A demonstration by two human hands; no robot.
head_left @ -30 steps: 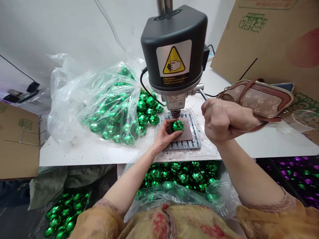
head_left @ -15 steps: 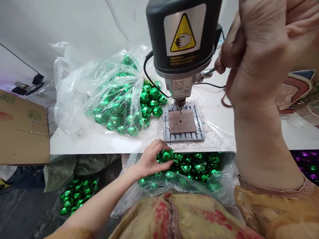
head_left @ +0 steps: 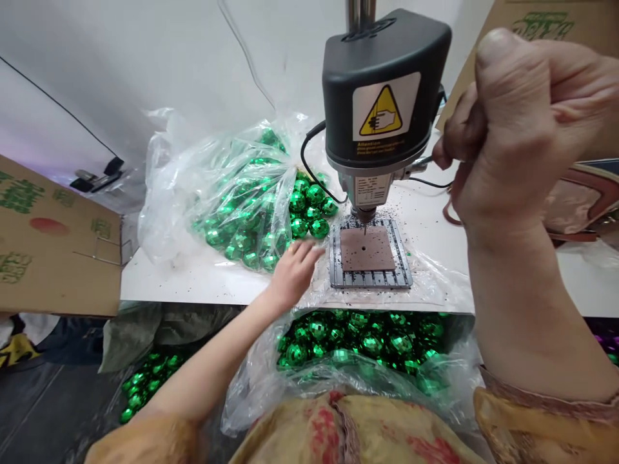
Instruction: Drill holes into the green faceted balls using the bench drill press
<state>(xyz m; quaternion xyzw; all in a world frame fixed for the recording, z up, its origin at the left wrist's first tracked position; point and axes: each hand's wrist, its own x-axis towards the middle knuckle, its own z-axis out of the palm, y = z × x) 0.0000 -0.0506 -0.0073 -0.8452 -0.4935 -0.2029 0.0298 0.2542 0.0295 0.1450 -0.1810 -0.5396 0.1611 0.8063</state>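
A small drill press (head_left: pixel 387 96) stands on the white table, its bit above a brown pad (head_left: pixel 374 258) with one dark hole. My right hand (head_left: pixel 517 122), curled at the upper right, grips the feed lever (head_left: pixel 420 165) of the press. My left hand (head_left: pixel 294 274) reaches over the table left of the slotted metal base (head_left: pixel 409 278). Its fingers point toward the green mirrored balls (head_left: pixel 316 193) spilling from a clear plastic bag (head_left: pixel 169 193). No ball shows in those fingers, which are slightly blurred and extended.
Below the table edge, more green balls (head_left: pixel 372 341) lie in a plastic-lined container in front of me. Others fill a floor tray (head_left: pixel 145 386) at lower left. A cardboard box (head_left: pixel 58 238) stands at left; another box (head_left: pixel 556 77) rises behind my right hand. Dark shavings dot the table.
My left hand has let go of a green ball over the lower container and moved up toward the pile on the table. The view has shifted; my right hand stays on the lever.
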